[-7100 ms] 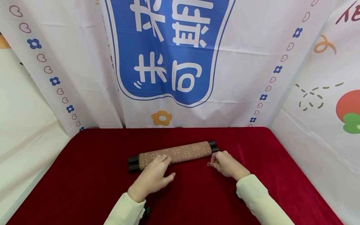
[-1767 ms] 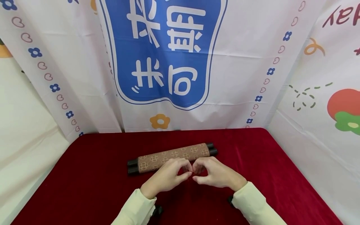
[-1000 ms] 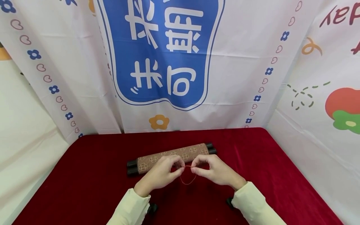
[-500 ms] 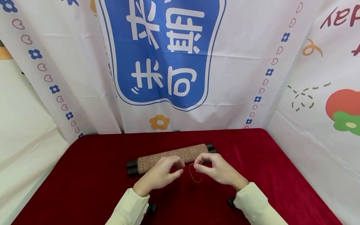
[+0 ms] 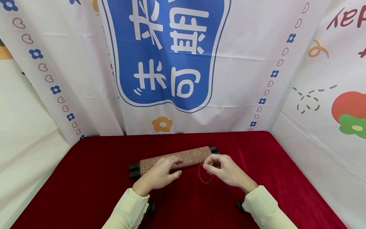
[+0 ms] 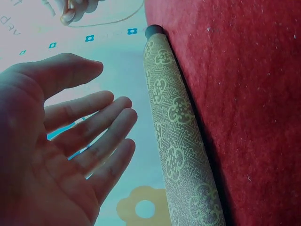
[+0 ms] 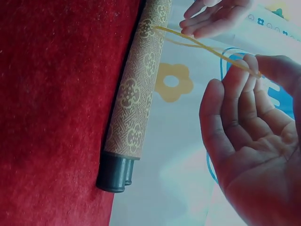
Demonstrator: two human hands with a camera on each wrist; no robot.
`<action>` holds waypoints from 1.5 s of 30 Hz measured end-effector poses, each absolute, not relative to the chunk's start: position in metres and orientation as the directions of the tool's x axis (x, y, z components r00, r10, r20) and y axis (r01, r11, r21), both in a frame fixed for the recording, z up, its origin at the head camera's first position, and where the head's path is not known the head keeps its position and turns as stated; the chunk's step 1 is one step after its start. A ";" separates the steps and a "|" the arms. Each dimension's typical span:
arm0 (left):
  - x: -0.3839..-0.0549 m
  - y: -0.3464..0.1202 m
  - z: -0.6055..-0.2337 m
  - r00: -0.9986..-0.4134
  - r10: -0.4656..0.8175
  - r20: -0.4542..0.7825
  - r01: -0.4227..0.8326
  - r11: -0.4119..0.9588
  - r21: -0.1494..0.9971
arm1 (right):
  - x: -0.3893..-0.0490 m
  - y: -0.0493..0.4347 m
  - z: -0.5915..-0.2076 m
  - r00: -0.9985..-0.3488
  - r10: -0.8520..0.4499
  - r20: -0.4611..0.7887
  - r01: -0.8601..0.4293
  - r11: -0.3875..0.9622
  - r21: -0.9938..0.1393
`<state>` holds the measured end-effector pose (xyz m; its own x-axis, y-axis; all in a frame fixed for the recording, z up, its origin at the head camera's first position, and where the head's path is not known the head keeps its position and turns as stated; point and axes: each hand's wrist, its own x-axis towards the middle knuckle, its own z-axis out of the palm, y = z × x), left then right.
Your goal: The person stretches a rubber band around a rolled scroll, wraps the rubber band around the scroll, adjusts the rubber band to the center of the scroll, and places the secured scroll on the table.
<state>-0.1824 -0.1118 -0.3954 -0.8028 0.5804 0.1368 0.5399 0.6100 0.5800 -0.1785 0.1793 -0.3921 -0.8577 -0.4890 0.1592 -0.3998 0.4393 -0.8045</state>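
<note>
The right hand (image 5: 228,171) pinches a thin looped band (image 5: 206,183) between thumb and fingertips, the loop hanging below. Left of that pinch, the left hand (image 5: 158,174) hovers, fingers relaxed, holding nothing. Just beyond the pinch, stretching leftward, a flower-patterned rolled scroll (image 5: 190,156) lies on red velvet (image 5: 108,178).

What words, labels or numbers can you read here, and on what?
"未来可期", sideways, on the blue printed cloth panel.
"day", on the right-hand white cloth wall.
Red mark below it: cut off, unreadable.
Brown, flower-patterned scroll with black ends: none readable.
</note>
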 end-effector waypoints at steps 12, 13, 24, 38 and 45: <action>-0.190 -0.111 -0.397 -0.822 0.555 0.127 0.538 0.685 0.491 | -0.179 0.188 -0.391 -0.897 -0.432 0.096 -0.330 0.510 -0.794; -0.192 -0.110 -0.398 -0.823 0.553 0.128 0.540 0.693 0.478 | -0.179 0.188 -0.391 -0.901 -0.426 0.088 -0.323 0.521 -0.790; -0.205 -0.105 -0.398 -0.845 0.528 0.087 0.516 0.760 0.395 | -0.182 0.198 -0.390 -0.919 -0.389 0.065 -0.307 0.602 -0.737; -0.222 -0.090 -0.403 -0.852 0.523 0.028 0.502 0.800 0.329 | -0.184 0.207 -0.390 -0.943 -0.320 0.089 -0.297 0.691 -0.659; -0.235 -0.081 -0.411 -0.861 0.508 0.026 0.494 0.822 0.283 | -0.185 0.210 -0.389 -0.945 -0.314 0.092 -0.294 0.694 -0.658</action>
